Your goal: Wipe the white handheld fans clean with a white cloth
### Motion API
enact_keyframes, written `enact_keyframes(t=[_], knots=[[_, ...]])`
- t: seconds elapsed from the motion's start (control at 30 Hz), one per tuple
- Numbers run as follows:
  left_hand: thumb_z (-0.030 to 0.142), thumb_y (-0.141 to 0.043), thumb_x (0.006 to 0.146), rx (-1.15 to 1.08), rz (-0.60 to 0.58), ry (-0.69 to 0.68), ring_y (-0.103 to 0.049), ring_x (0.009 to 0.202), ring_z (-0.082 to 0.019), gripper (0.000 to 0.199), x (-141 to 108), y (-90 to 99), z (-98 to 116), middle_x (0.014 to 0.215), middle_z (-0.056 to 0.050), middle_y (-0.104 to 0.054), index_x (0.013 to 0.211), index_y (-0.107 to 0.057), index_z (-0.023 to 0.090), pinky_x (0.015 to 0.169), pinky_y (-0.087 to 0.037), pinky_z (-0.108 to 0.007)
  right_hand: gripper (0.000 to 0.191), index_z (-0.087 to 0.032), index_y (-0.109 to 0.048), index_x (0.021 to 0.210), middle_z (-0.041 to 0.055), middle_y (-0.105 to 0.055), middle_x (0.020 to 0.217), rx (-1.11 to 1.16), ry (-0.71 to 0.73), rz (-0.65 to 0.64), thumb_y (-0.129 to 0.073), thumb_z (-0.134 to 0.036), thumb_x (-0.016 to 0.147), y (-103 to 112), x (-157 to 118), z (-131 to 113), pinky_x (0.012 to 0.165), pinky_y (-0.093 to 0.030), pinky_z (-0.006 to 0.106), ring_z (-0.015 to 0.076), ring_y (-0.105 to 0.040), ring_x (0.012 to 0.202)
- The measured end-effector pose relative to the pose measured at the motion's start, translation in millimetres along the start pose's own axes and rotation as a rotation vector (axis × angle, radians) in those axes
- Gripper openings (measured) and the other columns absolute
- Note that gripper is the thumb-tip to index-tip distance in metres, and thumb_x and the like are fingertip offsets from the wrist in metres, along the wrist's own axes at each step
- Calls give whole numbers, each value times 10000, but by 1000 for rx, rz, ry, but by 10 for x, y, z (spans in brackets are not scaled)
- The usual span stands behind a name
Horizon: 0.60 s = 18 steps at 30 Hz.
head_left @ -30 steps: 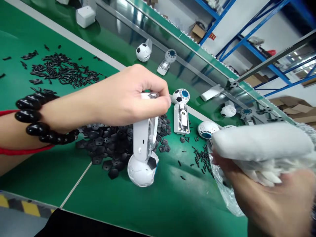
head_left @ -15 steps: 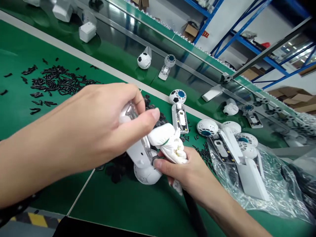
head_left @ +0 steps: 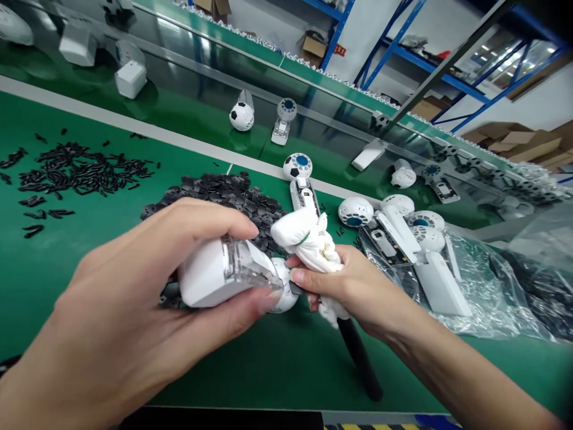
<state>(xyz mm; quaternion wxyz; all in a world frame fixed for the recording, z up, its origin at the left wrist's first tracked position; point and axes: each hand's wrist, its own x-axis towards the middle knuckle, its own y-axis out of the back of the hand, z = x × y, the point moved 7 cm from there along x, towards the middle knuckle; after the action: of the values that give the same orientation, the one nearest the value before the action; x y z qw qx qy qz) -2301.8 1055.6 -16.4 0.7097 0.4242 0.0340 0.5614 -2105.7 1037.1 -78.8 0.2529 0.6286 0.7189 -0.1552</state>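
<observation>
1. Gripping, left hand: thumb and forefinger were clasped about the case of a white ball-headed device, the case end nearest the viewer.
2. Device, location: over the near part of the green tabletop, ball end pointing away and partly hidden; whether the ball rested on the surface could not be told.
3. Right hand: fingers were curled round a cloth-wrapped tool, the thumb tip at a dark piece against the ball end; whether the thumb pinched that piece could not be told.
4. Tool, detail: white wrapping bunched at the head, black handle slanting down below the hand.
5. Dark pentagonal pieces, one heap: lay just beyond the left hand and were partly covered by it.
6. White devices, a cluster: lay to the right on clear plastic sheeting, some cases showing their inner parts.
7. Device with an exposed case, one: lay beyond the wrapped head, its ball black-and-white with a blue disc.
8. Small black strips, one loose heap with strays: lay on the left.
9. Pale stripe: crossed the surface behind the heaps.
10. Further white units, several: stood or lay spaced apart past the stripe on a glossy dark-green band.
11. Cardboard boxes and blue shelving: occupied the background.
</observation>
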Motion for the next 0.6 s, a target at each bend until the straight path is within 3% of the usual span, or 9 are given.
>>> enact_keyframes(t=[0.1, 0.23, 0.43, 0.6], knots=[[433, -684, 787, 52, 24, -13, -631, 1062, -287, 363, -18, -76, 3, 1115, 26, -654, 1112, -530, 389, 707, -556, -373, 178, -140, -652, 805, -24, -613, 650, 99, -2, 44, -768, -196, 683, 88, 19, -11, 569, -481, 226, 100, -581, 563], [439, -701, 717, 10, 39, 54, -675, 943, -306, 437, 3, -148, -17, 1071, 4, -680, 1124, -547, 394, 607, -564, -390, 188, -145, -623, 772, -21, -630, 660, 98, 14, 110, -774, -162, 661, 187, 17, -12, 613, -514, 242, 120, -632, 600], [480, -690, 710, 66, 47, 98, -667, 968, -328, 414, 51, -208, 45, 1077, -3, -684, 1097, -572, 392, 650, -562, -431, 196, -188, -599, 782, -39, -574, 627, -25, 18, 107, -762, -218, 675, 251, 21, 79, 517, -426, 240, 112, -523, 548], [460, -676, 768, 75, 14, -10, -643, 905, -267, 368, 109, -233, 162, 1105, 32, -662, 1111, -550, 418, 629, -515, -392, 186, -184, -589, 759, -49, -569, 665, -117, 53, -69, -756, -187, 677, 263, 87, 43, 535, -366, 233, 104, -498, 589]])
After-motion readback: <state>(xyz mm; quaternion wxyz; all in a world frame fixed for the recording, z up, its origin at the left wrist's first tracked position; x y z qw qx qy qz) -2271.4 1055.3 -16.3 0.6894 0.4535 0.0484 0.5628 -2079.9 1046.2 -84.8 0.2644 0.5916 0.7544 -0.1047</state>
